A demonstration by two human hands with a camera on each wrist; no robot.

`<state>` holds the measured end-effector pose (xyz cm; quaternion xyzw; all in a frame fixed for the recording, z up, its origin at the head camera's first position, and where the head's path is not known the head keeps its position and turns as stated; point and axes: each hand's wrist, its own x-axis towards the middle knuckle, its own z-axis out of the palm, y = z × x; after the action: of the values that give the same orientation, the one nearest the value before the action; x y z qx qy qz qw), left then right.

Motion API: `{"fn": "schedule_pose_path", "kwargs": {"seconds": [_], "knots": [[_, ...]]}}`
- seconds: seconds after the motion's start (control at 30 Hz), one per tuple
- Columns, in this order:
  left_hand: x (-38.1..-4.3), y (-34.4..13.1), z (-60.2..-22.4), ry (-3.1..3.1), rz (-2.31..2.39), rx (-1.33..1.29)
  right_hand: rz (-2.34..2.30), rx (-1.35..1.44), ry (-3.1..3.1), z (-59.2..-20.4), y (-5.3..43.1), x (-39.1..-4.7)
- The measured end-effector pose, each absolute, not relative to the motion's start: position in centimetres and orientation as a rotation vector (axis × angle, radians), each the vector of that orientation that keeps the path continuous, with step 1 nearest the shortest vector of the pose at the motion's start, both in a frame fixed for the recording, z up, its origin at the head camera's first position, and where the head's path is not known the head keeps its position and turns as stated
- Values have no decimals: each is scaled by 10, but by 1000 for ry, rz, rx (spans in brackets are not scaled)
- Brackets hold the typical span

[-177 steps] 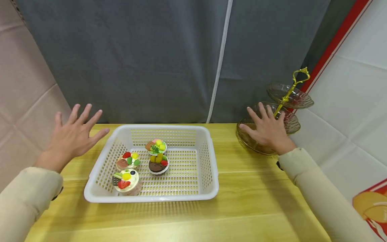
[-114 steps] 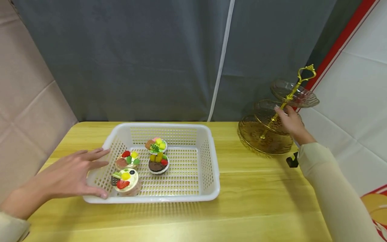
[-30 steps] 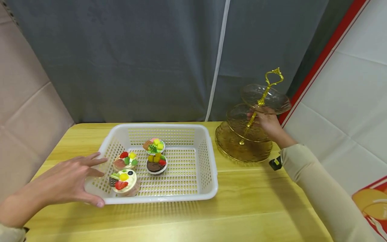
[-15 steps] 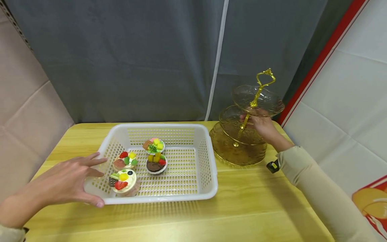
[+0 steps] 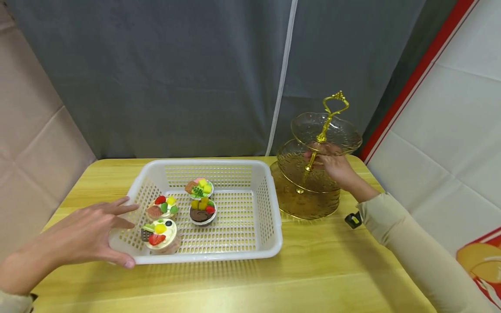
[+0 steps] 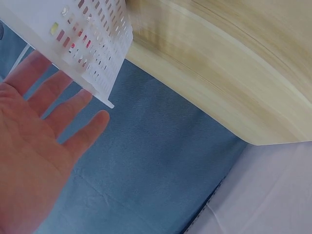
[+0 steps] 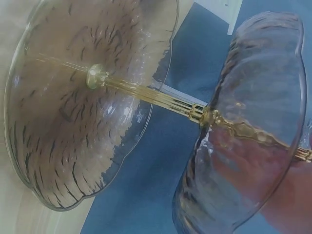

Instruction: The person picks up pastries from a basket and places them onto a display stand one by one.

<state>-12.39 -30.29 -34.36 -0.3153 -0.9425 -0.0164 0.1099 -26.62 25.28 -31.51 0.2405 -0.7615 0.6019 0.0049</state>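
Note:
My right hand [image 5: 342,171] grips the gold post of a three-tier glass cake stand [image 5: 313,208], between the top and middle plates; its fingers show partly through the glass. In the right wrist view the post [image 7: 151,97] rises from the large bottom plate [image 7: 73,141], and the hand [image 7: 285,192] is seen behind the tinted middle plate. At the left end of a white perforated basket [image 5: 207,259], my left hand [image 5: 88,232] spreads along the rim, thumb by the front corner. The left wrist view shows straight fingers [image 6: 80,139] at the basket's rim [image 6: 63,68].
Several toy cupcakes stand in the basket's left half, among them a chocolate one [image 5: 202,214] and a cream-topped one [image 5: 161,237]. A grey curtain [image 5: 176,87] hangs behind the wooden table [image 5: 235,289]. White panelling [image 5: 442,143] borders the right side.
My right hand went from open over the stand to gripping its post, and has shifted it left, close to the basket. Earlier my left hand came down to the basket's left end.

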Motion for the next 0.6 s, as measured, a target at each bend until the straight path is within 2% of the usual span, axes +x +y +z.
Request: {"fn": "schedule_pose_path", "kwargs": {"seconds": [0.1, 0.23, 0.33, 0.6], "knots": [[-124, -303, -345, -2774, -52, -924, 1802, 714, -2475, -314, 253, -264], [-125, -302, -345, -2773, -48, -927, 1574, 460, -2739, -310, 254, -257], [-126, -302, -345, -2769, -52, -931, 1291, 378, -2862, -311, 255, -253], [-125, -303, -343, -2785, -48, -924, 722, 479, -2827, -317, 249, -237]]}}
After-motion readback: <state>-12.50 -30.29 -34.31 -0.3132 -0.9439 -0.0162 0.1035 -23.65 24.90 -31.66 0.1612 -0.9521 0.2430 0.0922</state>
